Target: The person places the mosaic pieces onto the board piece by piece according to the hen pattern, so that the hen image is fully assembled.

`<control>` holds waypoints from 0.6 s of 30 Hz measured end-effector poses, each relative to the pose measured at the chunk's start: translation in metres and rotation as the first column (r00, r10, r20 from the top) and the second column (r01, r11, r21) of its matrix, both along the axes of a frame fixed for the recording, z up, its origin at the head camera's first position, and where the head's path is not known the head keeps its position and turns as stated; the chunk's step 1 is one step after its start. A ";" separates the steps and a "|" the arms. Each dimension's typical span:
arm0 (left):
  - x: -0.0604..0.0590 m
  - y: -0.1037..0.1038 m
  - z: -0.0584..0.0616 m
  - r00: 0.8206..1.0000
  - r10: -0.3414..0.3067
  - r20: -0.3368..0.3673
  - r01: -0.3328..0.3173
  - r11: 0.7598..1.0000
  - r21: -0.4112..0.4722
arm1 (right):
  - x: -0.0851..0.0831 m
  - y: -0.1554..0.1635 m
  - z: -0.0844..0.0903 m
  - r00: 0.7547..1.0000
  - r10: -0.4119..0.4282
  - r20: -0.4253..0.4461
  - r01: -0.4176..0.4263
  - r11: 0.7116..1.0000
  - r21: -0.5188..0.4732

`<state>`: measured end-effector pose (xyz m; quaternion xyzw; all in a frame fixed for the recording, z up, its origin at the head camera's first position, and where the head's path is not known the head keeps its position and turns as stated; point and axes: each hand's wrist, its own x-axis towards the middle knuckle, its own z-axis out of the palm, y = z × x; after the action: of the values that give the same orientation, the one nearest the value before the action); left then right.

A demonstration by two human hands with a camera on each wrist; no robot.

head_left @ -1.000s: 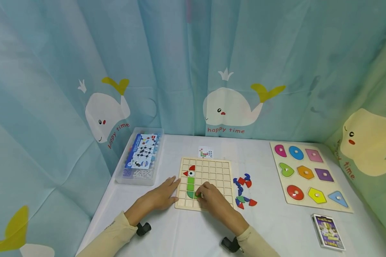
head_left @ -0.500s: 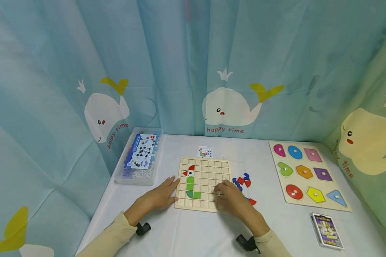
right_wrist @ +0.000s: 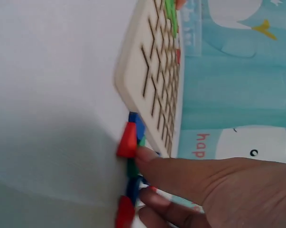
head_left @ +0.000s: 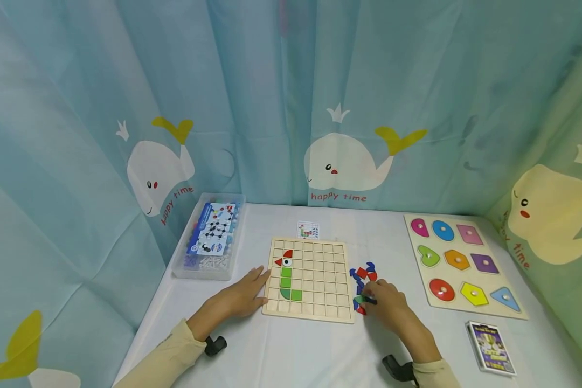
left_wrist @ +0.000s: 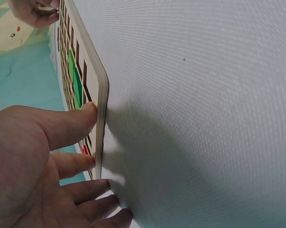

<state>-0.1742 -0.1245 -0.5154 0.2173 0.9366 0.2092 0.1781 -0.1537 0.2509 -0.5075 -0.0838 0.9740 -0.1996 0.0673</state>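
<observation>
A square wooden grid board lies flat on the table. Set into its left columns are red pieces, a white eye piece and green pieces. My left hand rests at the board's left edge, its thumb and straight forefinger touching the rim. Right of the board my right hand reaches over a cluster of loose blue, red and green pieces. Its thumb meets the cluster beside a red piece and a green piece, with the fingers apart from the thumb; some pieces are partly hidden.
A small pattern card lies behind the board. At the back left is a clear plastic box. On the right lie a knob puzzle board and a deck of cards. A whale-print curtain hangs behind the table.
My right hand has moved right, from the green pieces on the board to the loose pieces, leaving a green square beside the green curve. My left hand stays at the board's edge.
</observation>
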 end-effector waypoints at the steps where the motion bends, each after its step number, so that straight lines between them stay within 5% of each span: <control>1: 0.000 0.000 0.000 1.000 -0.001 -0.002 0.001 1.000 0.001 | 0.000 0.001 -0.002 1.000 0.004 -0.009 -0.004 1.000 -0.011; 18: 0.000 0.000 -0.001 1.000 0.005 0.005 -0.005 1.000 0.001 | -0.008 0.001 -0.015 0.996 -0.059 -0.070 0.059 0.998 -0.014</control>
<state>-0.1739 -0.1247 -0.5161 0.2147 0.9366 0.2105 0.1798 -0.1615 0.2517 -0.5224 -0.0624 0.9766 -0.2041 0.0264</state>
